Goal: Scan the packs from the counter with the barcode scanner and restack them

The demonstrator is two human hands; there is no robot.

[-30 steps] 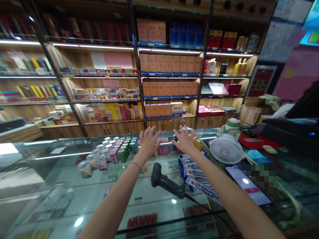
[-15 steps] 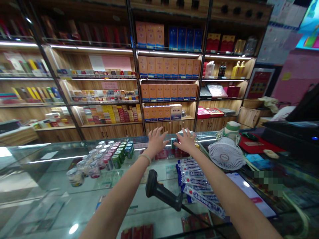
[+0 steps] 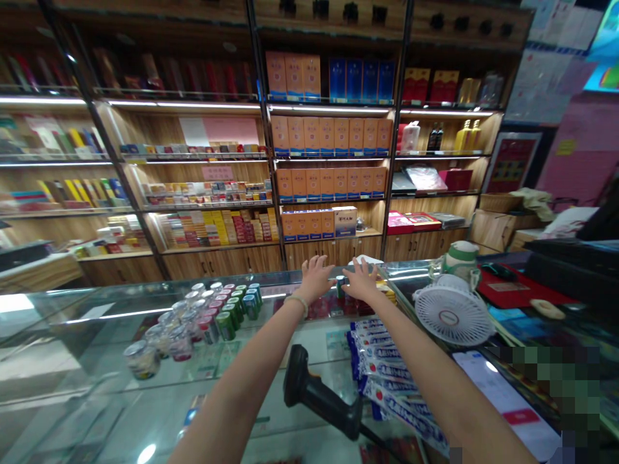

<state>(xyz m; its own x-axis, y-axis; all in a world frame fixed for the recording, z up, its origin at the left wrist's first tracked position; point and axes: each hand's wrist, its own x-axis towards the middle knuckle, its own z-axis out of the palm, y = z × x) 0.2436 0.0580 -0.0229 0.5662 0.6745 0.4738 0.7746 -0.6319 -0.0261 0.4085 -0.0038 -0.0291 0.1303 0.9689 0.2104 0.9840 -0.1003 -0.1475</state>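
Both arms reach out over the glass counter. My left hand (image 3: 315, 278) has its fingers spread and holds nothing. Just right of it, my right hand (image 3: 361, 280) is also spread and empty. Between them stands a small green-blue can (image 3: 340, 287), partly covered by the fingertips. Left of my left hand are rows of small jars and cans (image 3: 207, 316) in white, pink, green and blue. Below my hands lies a black barcode scanner (image 3: 322, 394). Blue and white wrapped sticks (image 3: 382, 361) lie in a pile beside and partly under my right forearm.
On the right are a white fan (image 3: 452, 312), a green and white container (image 3: 459, 261), a tablet (image 3: 503, 399) and a red mat (image 3: 517, 287). Behind the glass counter (image 3: 285, 361) stand wooden shelves (image 3: 329, 248) full of boxes and bottles.
The view has tilted and shifted slightly, so the shelves and counter sit lower in the picture. Both hands remain spread, a little closer together.
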